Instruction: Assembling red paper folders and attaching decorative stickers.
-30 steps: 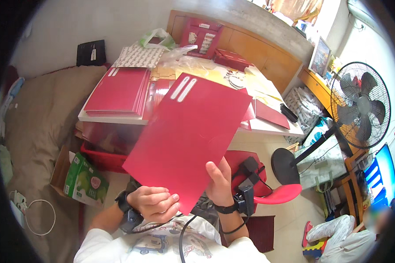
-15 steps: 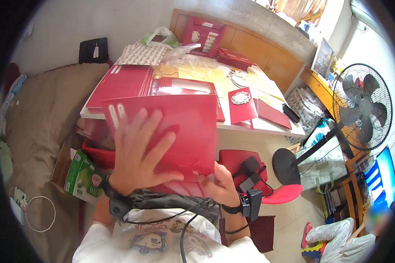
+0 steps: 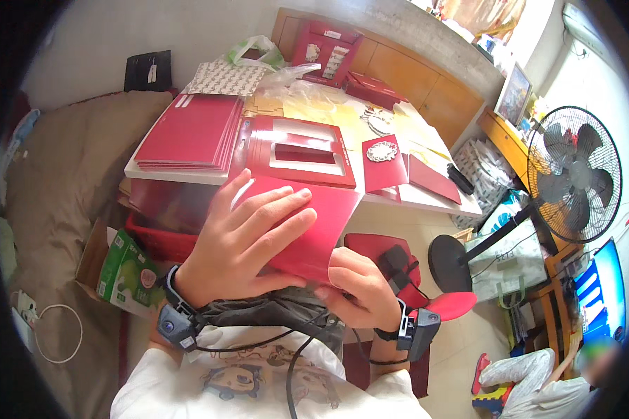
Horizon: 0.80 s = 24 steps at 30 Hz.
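Red card sheet [image 3: 314, 223], glossy and folded over, pressed flat under open left hand [image 3: 241, 244], right hand [image 3: 360, 290] pinching its lower edge.

left hand [image 3: 241, 244] lies flat, fingers [image 3: 286, 202] spread; right hand [image 3: 360, 290] curled, pinching.
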Available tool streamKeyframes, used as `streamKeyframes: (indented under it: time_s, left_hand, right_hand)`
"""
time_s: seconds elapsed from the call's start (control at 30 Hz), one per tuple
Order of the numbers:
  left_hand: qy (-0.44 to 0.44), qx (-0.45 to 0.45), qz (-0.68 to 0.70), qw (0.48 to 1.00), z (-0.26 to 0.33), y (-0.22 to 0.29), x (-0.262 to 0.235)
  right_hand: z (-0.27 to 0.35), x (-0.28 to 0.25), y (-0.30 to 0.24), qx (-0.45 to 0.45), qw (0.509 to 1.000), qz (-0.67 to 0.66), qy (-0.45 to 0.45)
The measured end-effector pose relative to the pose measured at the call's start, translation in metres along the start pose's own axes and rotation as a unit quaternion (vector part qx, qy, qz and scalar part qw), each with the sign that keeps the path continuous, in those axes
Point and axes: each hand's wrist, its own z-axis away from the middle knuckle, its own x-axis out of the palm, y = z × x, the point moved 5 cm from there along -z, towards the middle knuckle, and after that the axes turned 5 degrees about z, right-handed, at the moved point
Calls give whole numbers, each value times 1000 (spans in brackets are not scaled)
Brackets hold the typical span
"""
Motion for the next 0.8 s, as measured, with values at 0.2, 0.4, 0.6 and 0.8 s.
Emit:
streamKeyframes:
  time_s: [0.2, 0.4, 0.6, 0.8]
  left_hand:
    - [29, 3, -26, 999, -5, 7, -3]
    - [67, 12, -59, 996, -11, 15, -4]
    - [33, 15, -56, 998, -16, 27, -2]
    - [22, 25, -71, 997, -16, 28, -1]
  right_hand:
    - [2, -12, -11, -41, 977, 126, 169]
    - [4, -16, -40, -119, 885, 351, 282]
    - [1, -12, -43, -112, 891, 408, 167]
    - [8, -4, -46, -160, 856, 460, 174]
